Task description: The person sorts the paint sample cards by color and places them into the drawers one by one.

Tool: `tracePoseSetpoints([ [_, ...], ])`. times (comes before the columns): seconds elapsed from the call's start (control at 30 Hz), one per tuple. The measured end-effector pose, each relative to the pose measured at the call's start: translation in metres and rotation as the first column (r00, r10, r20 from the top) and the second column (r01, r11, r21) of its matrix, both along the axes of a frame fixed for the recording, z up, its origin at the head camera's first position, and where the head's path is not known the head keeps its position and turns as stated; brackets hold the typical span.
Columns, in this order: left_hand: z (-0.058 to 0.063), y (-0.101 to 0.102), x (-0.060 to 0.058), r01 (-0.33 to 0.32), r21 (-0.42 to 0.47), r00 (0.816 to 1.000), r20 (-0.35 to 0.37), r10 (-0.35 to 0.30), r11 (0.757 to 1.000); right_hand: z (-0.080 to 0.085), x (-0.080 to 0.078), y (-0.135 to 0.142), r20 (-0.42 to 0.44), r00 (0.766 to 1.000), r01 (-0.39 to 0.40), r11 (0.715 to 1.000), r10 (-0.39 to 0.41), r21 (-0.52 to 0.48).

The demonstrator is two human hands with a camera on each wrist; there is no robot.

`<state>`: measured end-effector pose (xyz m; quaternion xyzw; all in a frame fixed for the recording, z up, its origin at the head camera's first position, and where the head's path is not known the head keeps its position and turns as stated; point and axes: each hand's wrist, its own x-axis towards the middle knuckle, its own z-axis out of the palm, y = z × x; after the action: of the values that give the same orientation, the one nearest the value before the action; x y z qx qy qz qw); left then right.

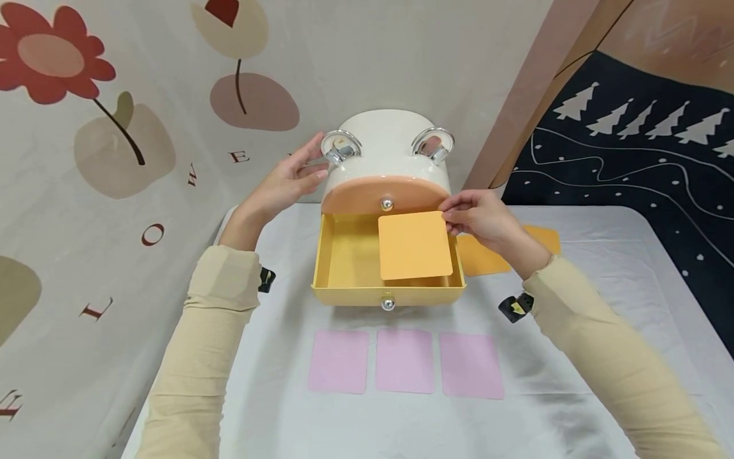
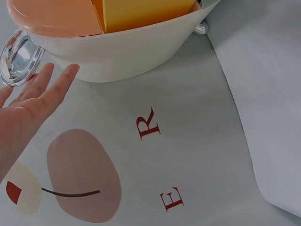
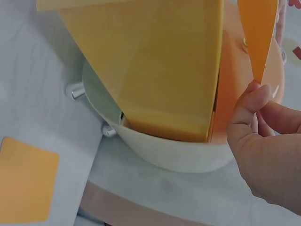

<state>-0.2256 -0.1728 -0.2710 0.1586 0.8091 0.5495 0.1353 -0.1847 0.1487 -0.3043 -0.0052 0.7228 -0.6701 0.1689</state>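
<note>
My right hand (image 1: 482, 220) pinches an orange square card (image 1: 415, 245) at its corner between thumb and fingers. The card overlaps the right half of a pulled-out yellow drawer (image 1: 350, 255) in the head view. This drawer belongs to a rounded white storage box (image 1: 387, 137) with a peach upper front (image 1: 367, 192), silver knobs and two shiny ring-shaped ears. Against the box's left side, by the left silver ear (image 1: 341, 145), is my left hand (image 1: 292, 175), fingers extended. In the right wrist view the pinched card (image 3: 258, 37) appears nearly edge-on above the fingertips.
Three pink square cards (image 1: 404, 361) lie in a row in front of the drawer on the white tabletop (image 1: 367, 427). More orange card (image 1: 484, 258) shows on the table beneath my right forearm. A wall with printed flowers rises behind the box; a dark tree-patterned cloth (image 1: 631, 146) hangs at right.
</note>
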Motion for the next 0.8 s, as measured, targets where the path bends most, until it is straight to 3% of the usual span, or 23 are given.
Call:
tracePoseSetpoints([
  [0.33,0.0,0.001,-0.001,0.01,0.019,1.0,0.006,-0.01,1.0,-0.005,0.0,-0.003,0.028,0.999,-0.044,0.998,0.043,0.043],
  [0.47,0.001,0.001,-0.002,0.005,0.009,1.0,0.001,-0.005,1.0,-0.002,0.001,0.004,0.007,0.997,-0.072,0.994,0.071,0.083],
  [0.8,0.0,0.0,-0.001,0.002,0.005,1.0,0.006,-0.002,1.0,0.004,0.0,0.034,-0.072,0.996,-0.039,0.968,0.059,0.249],
])
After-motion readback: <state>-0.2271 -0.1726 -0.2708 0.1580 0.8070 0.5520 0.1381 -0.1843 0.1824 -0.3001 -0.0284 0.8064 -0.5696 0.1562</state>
